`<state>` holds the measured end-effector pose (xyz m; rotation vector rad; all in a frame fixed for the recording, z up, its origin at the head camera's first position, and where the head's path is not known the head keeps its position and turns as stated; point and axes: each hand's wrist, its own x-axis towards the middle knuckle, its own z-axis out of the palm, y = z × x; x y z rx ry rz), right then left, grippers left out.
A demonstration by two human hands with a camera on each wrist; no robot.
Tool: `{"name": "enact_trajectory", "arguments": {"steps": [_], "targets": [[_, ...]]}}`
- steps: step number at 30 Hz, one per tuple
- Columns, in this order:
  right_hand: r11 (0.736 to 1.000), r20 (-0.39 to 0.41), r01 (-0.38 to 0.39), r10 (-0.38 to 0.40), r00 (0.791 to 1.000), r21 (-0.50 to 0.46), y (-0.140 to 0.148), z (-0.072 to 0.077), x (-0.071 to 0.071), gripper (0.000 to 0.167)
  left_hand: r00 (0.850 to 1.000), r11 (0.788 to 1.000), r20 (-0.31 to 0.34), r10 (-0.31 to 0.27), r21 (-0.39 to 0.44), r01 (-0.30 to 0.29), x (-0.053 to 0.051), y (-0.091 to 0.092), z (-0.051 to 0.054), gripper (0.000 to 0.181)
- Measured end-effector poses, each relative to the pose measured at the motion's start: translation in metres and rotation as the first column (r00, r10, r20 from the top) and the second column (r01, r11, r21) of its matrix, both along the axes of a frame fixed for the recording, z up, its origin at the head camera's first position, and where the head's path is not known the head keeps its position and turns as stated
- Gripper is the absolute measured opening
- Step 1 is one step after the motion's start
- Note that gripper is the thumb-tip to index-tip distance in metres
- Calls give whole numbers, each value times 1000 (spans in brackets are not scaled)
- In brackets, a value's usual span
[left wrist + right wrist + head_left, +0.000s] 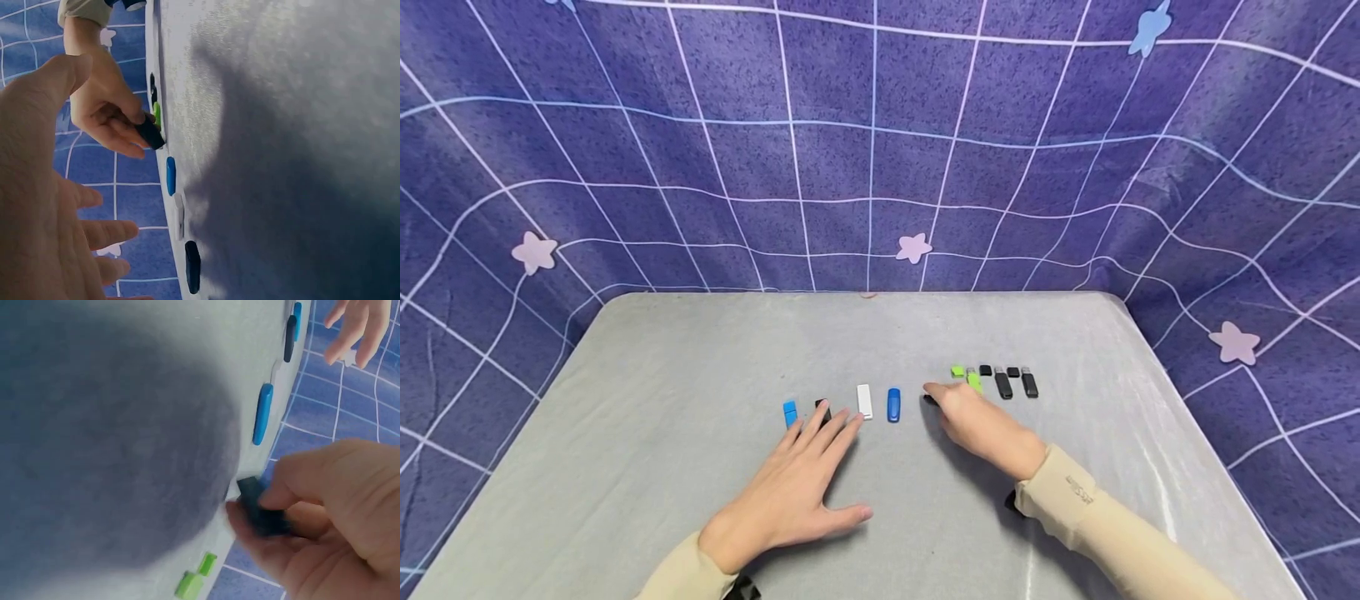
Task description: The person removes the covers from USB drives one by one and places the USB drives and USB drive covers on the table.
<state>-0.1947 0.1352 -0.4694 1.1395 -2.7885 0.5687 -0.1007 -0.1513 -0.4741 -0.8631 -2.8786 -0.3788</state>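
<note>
Purple gridded cloth (827,167) hangs behind a grey-covered table (737,333). Left hand (793,487): fingers spread, thumb out, near a white stick (865,402). Right hand (981,421): thumb and fingers pinch a black stick (149,132) between the darker blue stick (893,406) and the green stick (973,382); whether it touches the table, I cannot tell. Small green cap (957,372): just beside the green stick.

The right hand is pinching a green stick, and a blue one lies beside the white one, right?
Not quite: the right hand is pinching a black stick, as the right wrist view shows. A blue one does lie beside the white one.
</note>
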Motion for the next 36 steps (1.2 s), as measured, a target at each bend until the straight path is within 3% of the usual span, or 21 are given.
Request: {"name": "enact_trajectory", "arguments": {"steps": [4,12,23,27,31,36], "targets": [[997,-82,-22,16,996,-72,6,-2,2,20,1000,1000,8,-6,12,6,-2,3,1,97],[981,1,-11,12,1000,-194,12,7,17,15,999,999,46,-11,31,9,-8,13,8,93],[942,-14,-141,144,990,-305,7,33,42,14,996,995,80,-43,92,36,-18,37,22,70],[924,-48,-198,193,980,-327,4,39,50,15,995,991,32,-98,95,95,-19,45,27,55],[912,-54,-214,208,977,-351,0,41,55,17,984,982,-76,-159,95,166,-20,51,29,30],[932,-40,-197,194,980,-304,-3,44,59,16,978,977,-114,-176,102,188,-21,53,29,18]]}}
